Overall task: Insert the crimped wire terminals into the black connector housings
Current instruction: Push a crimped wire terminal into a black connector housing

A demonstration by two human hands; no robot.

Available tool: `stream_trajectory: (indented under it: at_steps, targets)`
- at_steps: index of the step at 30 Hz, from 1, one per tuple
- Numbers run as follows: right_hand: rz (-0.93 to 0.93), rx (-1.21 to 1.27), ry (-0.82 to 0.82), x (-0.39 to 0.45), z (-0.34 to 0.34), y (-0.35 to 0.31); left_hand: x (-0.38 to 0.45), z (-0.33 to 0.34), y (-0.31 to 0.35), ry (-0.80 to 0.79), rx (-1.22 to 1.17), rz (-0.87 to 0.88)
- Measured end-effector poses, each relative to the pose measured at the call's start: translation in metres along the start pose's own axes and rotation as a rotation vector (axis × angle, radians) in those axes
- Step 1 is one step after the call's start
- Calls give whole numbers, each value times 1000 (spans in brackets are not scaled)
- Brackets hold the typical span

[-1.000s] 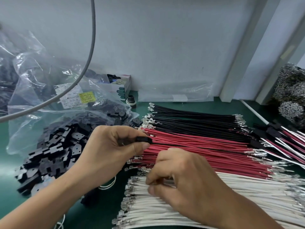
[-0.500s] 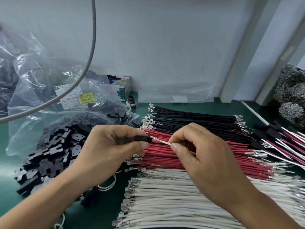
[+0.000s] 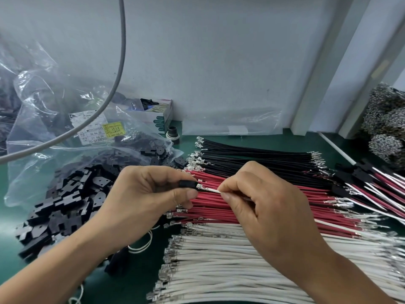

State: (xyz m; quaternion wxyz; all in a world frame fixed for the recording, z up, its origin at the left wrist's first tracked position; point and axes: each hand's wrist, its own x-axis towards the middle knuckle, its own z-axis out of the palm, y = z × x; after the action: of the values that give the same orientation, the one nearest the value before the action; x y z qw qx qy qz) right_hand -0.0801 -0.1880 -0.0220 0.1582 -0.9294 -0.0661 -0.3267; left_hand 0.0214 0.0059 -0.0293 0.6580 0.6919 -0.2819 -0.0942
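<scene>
Here, a green mat (image 3: 252, 139) meets a pale grey wall (image 3: 219, 62).

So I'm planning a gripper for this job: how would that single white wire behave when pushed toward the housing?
The white wire looks thin, so probably floppy; the right hand pinches it close to the terminal, likely to stop buckling. It seems very light. The left hand holds the black housing.

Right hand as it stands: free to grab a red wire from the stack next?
Probably not yet. The right hand is pinching a white wire whose terminal sits at the black housing held by the left hand. The red wires lie uncovered just beneath, so the way is clear once it lets go.
</scene>
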Motion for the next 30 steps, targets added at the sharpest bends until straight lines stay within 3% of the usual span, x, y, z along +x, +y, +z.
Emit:
stream_trajectory:
  at_steps: [4, 10, 16, 22, 30]
  targets:
    - [-50, -25, 35, 0, 3, 1, -1, 1, 1, -33, -14, 8]
    - [72, 287, -18, -1, 6, 7, -1, -1, 3, -86, -47, -48]
    - [-154, -63, 1, -1, 8, -2, -5, 4, 1, -110, 117, 7]
    - [-90, -44, 35, 1, 0, 3, -3, 5, 0, -90, 41, -7]
    - [-178, -55, 71, -4, 5, -1, -8, 4, 2, -136, 128, 75]
